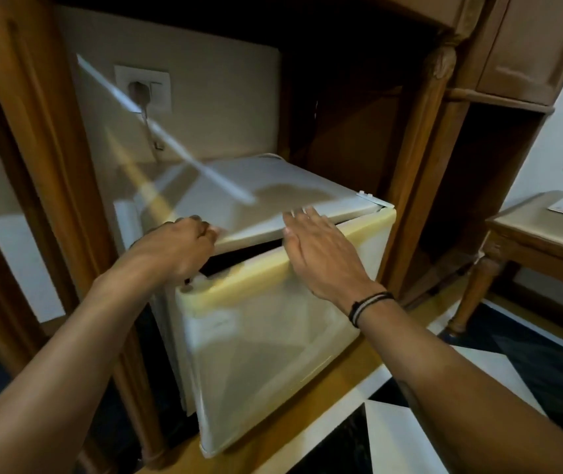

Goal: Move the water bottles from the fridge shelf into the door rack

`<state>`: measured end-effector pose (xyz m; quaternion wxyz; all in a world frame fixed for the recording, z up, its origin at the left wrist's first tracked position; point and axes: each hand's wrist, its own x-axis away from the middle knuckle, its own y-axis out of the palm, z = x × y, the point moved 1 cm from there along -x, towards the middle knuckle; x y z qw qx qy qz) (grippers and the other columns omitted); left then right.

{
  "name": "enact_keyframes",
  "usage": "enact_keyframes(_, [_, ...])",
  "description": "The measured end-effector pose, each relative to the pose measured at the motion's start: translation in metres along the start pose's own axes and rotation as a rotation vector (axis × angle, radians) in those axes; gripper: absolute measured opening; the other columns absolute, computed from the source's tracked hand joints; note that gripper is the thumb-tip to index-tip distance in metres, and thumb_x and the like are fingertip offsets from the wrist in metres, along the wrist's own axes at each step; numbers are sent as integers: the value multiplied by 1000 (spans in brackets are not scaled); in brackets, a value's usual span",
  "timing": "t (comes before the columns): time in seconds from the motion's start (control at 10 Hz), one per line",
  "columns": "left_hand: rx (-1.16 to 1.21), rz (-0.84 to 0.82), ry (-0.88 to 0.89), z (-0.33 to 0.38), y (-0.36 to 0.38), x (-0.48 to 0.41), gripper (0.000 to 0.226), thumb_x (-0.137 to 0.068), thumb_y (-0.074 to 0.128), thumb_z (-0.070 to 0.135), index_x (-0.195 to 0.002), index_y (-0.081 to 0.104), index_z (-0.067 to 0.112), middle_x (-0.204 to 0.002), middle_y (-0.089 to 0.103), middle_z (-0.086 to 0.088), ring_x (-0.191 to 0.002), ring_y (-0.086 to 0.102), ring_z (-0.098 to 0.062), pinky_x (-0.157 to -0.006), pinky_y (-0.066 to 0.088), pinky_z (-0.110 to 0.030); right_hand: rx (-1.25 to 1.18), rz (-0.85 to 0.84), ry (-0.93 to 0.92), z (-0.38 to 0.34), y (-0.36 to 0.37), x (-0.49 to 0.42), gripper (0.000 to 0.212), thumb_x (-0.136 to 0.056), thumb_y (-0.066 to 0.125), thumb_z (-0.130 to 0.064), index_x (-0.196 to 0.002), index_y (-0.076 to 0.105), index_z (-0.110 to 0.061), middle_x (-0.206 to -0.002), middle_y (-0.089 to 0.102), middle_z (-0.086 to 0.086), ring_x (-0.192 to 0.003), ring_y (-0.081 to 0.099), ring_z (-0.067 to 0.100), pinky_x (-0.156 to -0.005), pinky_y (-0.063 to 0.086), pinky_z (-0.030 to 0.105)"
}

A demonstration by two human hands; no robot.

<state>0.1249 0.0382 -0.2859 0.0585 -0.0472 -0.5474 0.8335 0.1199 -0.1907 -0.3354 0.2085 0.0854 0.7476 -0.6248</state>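
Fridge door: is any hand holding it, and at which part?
The left hand grips the fridge door at its top left corner. The right hand is open above the top edge, holding nothing.

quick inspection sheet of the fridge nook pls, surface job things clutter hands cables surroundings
surface: fridge top bare, streaked with light
job's things: fridge door ajar, dark gap at top; water bottles and door rack not visible
clutter: nothing seen
grippers: left hand curled at the door's top left corner; right hand flat, fingers spread, over the door's top edge
cables: plug in wall socket, cord dropping behind fridge
surroundings: wooden cabinet, side table, tiled floor
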Motion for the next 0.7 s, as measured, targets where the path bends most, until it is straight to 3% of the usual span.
enact_keyframes(0.1, [-35, 30, 31, -2, 9, -6, 59, -119, 24, 53, -160, 51, 20, -163, 53, -14, -148, 52, -37, -112, 41, -45, 33, 71, -14, -4, 15, -21, 56, -110, 18, -34, -155, 44, -12, -161, 43, 8, -154, 32, 23, -128, 20, 40])
enact_keyframes(0.2, [-313, 260, 130, -6, 42, -7, 74, -117, 7, 52, -153, 55, 10, -159, 55, -20, -141, 59, -40, -114, 48, -49, 123, 199, 50, -12, 38, -33, 57, -107, 18, -33, -142, 58, -12, -150, 56, 6, -140, 49, 23, -121, 30, 38])
enact_keyframes(0.3, [-408, 207, 69, -2, 53, -10, 81, -114, 5, 49, -155, 54, -1, -160, 55, -27, -141, 61, -42, -117, 50, -51, 108, 171, 89, -9, 40, -38, 58, -106, 19, -34, -144, 56, -11, -151, 54, 7, -142, 47, 25, -122, 29, 39])
enact_keyframes(0.4, [-406, 22, 3, 6, 50, -6, 93, -111, -5, 55, -168, 38, -5, -174, 39, -30, -159, 46, -41, -131, 39, -49, 71, -152, 98, -15, 20, -29, 63, -108, 22, -46, -159, 33, -9, -167, 31, 11, -157, 23, 30, -127, 17, 45])
enact_keyframes(0.5, [-387, -140, -48, 31, 3, 2, 102, -102, -23, 60, -177, 16, 3, -186, 13, -19, -173, 17, -30, -141, 15, -41, -56, -386, 108, -25, -45, -36, 72, -108, 21, -52, -165, 13, -8, -174, 7, 12, -161, 1, 27, -130, 5, 45])
enact_keyframes(0.6, [-220, -147, -57, 85, -80, 38, 81, -115, 4, 56, -178, 17, 6, -187, 13, -13, -174, 14, -25, -141, 14, -37, -113, -409, 162, -49, -161, -17, 72, -109, 22, -47, -165, 9, -5, -174, 2, 13, -162, -3, 23, -131, 0, 38])
enact_keyframes(0.7, [-223, -159, 21, 122, -143, 62, 80, -117, 12, 57, -176, 26, 6, -185, 22, -13, -173, 20, -25, -141, 20, -38, -153, -420, 146, -64, -247, -11, 74, -107, 18, -52, -165, 13, -6, -173, 5, 11, -162, 1, 23, -131, 3, 37])
